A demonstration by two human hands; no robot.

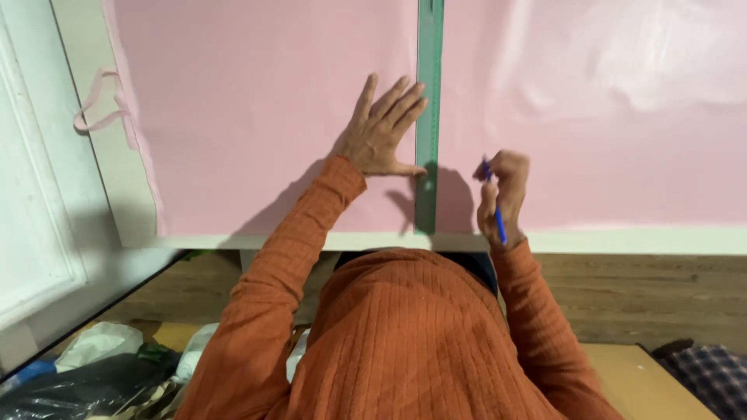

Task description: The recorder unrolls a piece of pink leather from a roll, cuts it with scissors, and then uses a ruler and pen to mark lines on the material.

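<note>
A pink sheet of fabric [257, 117] lies spread flat over a white table [622, 241], covering it almost to the near edge, with a thin pink loop or strap trailing off toward the table's left edge. A long green ruler [428, 117] lies on the fabric, its long axis running straight from the near edge of the table toward the far edge, so it points away from the person.

The left hand [377, 132] is pressed flat on the fabric just left of the ruler, fingers spread and stretched toward the far edge; the fingertips [416, 97] and the thumb touch the ruler's left side, pinning it. That grip is open, closed on nothing, only bearing down.

The right hand [502, 194] sits just right of the ruler, near the table's near edge, its grip closed around a blue pen [492, 202]. The pen slants, one end up near the fingers and the other down toward the wrist; which end is the tip cannot be told. The ruler lies to the left of the pen hand, close but apart from it. Of the 2 hands, the left is the one in contact with the ruler.

Orange ribbed sleeves cover both arms. Below the table, a wooden floor and some bags show.
</note>
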